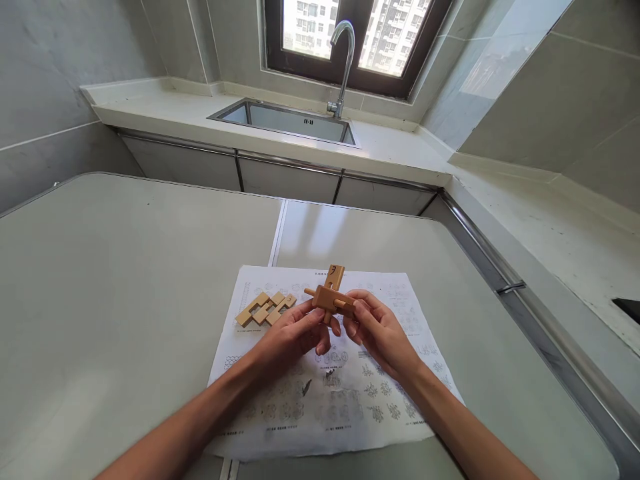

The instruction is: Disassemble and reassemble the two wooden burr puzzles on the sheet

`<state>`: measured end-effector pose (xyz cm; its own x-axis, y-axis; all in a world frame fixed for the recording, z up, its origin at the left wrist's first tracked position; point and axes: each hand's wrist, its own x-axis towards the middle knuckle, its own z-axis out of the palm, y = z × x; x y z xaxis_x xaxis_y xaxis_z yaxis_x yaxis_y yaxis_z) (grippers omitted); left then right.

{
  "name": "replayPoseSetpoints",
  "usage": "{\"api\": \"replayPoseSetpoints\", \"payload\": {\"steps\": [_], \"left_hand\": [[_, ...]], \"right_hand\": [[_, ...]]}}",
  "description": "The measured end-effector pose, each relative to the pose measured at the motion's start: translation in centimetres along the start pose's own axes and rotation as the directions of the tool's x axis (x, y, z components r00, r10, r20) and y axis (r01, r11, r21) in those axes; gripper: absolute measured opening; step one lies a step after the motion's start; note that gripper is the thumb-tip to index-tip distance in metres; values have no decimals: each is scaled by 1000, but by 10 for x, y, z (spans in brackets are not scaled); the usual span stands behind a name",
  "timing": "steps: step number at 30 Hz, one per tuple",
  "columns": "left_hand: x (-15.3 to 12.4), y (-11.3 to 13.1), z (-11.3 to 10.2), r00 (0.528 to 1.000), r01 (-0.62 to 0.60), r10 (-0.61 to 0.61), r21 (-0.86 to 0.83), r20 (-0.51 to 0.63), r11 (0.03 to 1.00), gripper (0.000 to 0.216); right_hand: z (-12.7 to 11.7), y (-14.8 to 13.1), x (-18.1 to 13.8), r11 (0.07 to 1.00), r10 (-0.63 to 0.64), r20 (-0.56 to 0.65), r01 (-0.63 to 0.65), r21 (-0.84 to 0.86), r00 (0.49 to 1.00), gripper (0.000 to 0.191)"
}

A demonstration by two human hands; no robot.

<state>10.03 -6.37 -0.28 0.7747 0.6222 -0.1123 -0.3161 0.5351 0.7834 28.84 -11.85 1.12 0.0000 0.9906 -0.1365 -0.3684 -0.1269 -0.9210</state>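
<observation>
Lower frame: both forearms enter from the bottom edge and meet at centre over a printed sheet (320, 400) lying on the grey table (125, 300)

Left hand (295, 337), centre frame: fingers curled, tips pinching the underside of the wooden puzzle piece (327, 295). Right hand (380, 330), just right of centre: thumb and forefinger closed on the peg end sticking out of that piece. Piece is held clear of the sheet, an upright notched bar crossed by a block with a round peg

Handling, judged: small, light, rigid wood; smooth faces, so some slip risk; thin peg is the weak spot. Best grip looks to be on the flat block faces, not the peg

Left of centre, just beyond the left hand: a flat interlocked wooden assembly (264, 309) resting on the sheet

Upper frame: steel sink (287, 120) with tap (343, 63), under a window (350, 33)
</observation>
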Motion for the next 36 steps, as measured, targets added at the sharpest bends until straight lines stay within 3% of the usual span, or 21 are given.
{"api": "replayPoseSetpoints", "payload": {"steps": [5,9,18,25,36], "left_hand": [[-5,3,3,995,-10,-13,234,96,972,39],[-7,4,5,992,2,-41,302,121,953,44],[-8,7,10,983,1,-63,335,173,942,36],[-8,6,9,987,28,-83,355,139,934,37],[-7,-4,6,975,72,-113,211,191,975,41]], "right_hand": [[0,-2,-1,997,-4,16,5,-79,1000,36],[-3,-3,0,998,-4,-6,4,-67,1000,34],[-12,1,6,976,159,15,-159,146,987,33],[-11,-2,5,985,137,37,-140,97,990,30],[-25,-10,7,962,254,174,-267,61,952,32]]}}
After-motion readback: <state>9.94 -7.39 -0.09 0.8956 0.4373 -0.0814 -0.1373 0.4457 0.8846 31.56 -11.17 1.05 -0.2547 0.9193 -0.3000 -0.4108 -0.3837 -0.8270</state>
